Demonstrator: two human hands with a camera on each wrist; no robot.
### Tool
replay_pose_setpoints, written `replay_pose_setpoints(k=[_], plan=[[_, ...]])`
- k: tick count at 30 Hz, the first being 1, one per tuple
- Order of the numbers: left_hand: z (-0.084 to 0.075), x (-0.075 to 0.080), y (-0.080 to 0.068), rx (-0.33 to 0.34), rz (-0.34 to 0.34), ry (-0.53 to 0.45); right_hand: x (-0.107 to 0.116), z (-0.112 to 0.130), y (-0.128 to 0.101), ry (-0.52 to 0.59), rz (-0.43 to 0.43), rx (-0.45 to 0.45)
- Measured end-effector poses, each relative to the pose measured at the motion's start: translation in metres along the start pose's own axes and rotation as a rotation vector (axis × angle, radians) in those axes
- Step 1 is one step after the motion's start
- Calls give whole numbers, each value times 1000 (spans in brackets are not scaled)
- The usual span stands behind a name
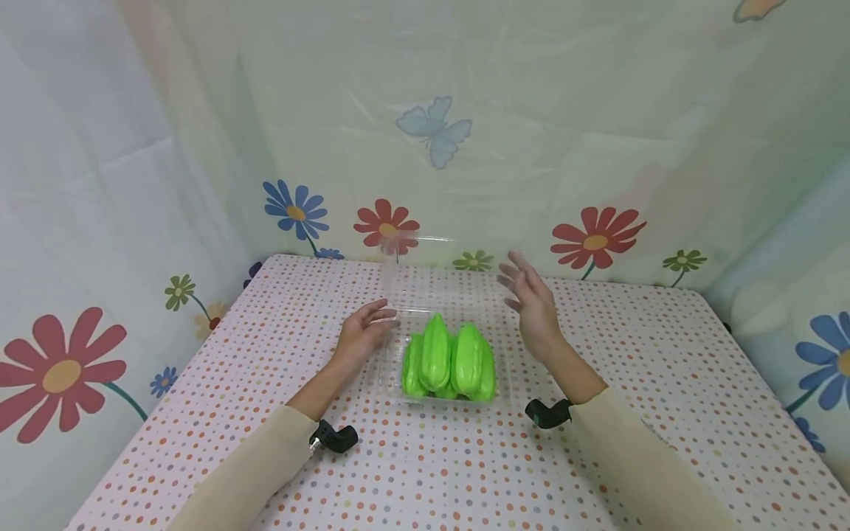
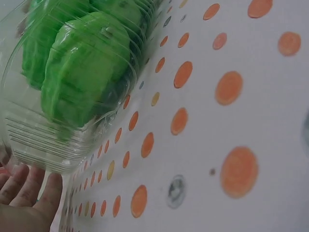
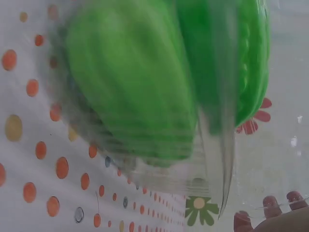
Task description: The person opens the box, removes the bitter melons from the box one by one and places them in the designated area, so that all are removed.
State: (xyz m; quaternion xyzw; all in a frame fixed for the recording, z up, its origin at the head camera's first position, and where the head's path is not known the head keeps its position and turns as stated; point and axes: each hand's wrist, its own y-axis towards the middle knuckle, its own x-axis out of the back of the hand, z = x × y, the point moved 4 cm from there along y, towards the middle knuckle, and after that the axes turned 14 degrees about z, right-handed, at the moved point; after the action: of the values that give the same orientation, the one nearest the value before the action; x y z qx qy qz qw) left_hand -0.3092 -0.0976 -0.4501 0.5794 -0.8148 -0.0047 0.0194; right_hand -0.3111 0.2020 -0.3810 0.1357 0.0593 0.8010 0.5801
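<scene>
A clear plastic clamshell box (image 1: 392,372) stands on the table, its see-through lid (image 1: 425,287) raised at the far side. Several bright green, ridged, gourd-like vegetables (image 1: 435,354) fill it, stacked lengthwise. My left hand (image 1: 361,333) is at the box's back left corner, fingers extended along the plastic; in the left wrist view its fingertips (image 2: 53,183) are right at the ribbed wall. My right hand (image 1: 534,306) is raised at the lid's right side with its fingers spread and nearly straight. In the right wrist view, those fingertips (image 3: 271,200) overlap the lid's edge.
The table (image 1: 425,472) has a dotted cover. Behind it hangs a curtain (image 1: 531,133) printed with flowers and a butterfly, with more curtain along both sides. A small black wrist camera (image 1: 335,436) sits on the left sleeve, another camera (image 1: 548,413) on the right.
</scene>
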Motion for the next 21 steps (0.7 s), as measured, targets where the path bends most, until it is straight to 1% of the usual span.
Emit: replay_pose_setpoints(k=[3,10,15,20,21], plan=[[0,-1,0,-10,18,0,2,-3,4,12,0,-30],[0,-2,-2,-37,10,-7,7,-10,8,42,28,-114],[-3,-4,-5,-61,21,4,13,-18,9,113,46,-155],[-4,-5,-9,-69,39,26,18,-29,11,161,58,-204],[-8,-6,-11,-64,46,31,18,-32,12,164,67,-217]])
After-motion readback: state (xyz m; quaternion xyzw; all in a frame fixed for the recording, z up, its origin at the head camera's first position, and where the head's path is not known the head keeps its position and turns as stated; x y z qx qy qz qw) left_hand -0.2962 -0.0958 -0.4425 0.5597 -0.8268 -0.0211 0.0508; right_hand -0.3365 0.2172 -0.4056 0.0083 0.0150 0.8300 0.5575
